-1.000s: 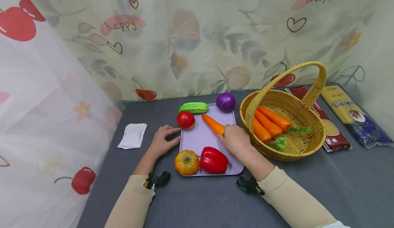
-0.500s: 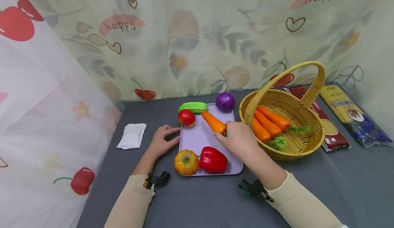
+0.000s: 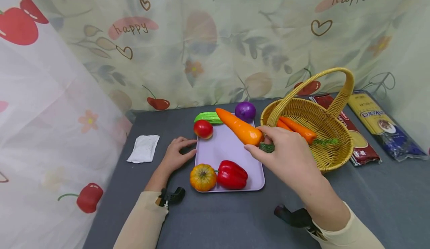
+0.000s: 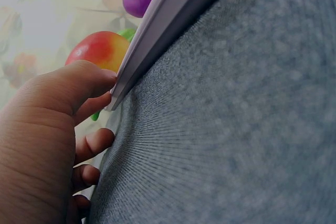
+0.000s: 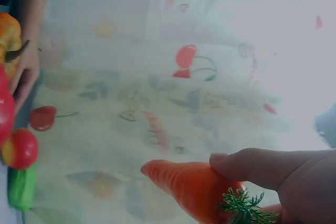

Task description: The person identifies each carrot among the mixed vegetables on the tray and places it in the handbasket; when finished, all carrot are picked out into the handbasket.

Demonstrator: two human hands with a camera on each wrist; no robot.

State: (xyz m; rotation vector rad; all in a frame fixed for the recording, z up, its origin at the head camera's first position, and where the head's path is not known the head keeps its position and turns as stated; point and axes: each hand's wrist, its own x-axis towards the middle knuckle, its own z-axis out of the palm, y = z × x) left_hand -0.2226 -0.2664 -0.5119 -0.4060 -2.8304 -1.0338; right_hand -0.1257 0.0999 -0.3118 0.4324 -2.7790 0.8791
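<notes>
My right hand [image 3: 289,153] pinches an orange carrot [image 3: 240,127] by its thick, leafy end, raised above the lilac tray [image 3: 218,150]. In the right wrist view the carrot [image 5: 184,182] points away from the thumb, its green tuft hanging below. At the tray's left side rests my left hand [image 3: 178,153], fingers loosely bent; the left wrist view has its fingertips at the tray rim [image 4: 139,51]. On the tray are a red pepper [image 3: 232,174], a small yellow pumpkin [image 3: 203,177], a red-and-yellow fruit [image 3: 203,129], a green ridged gourd [image 3: 209,117] and a purple onion-like vegetable [image 3: 245,111].
Right of the tray stands a wicker basket [image 3: 330,159] with a tall handle and carrots [image 3: 299,127] inside, partly hidden by my right hand. Beyond it lie a red packet [image 3: 364,146] and a yellow-blue packet [image 3: 383,124]. A white folded tissue [image 3: 143,149] lies at the left.
The carrot has come up off the tray in my right hand, which has moved right and nearer the camera. The red-and-yellow fruit turned slightly. My left hand has stayed put.
</notes>
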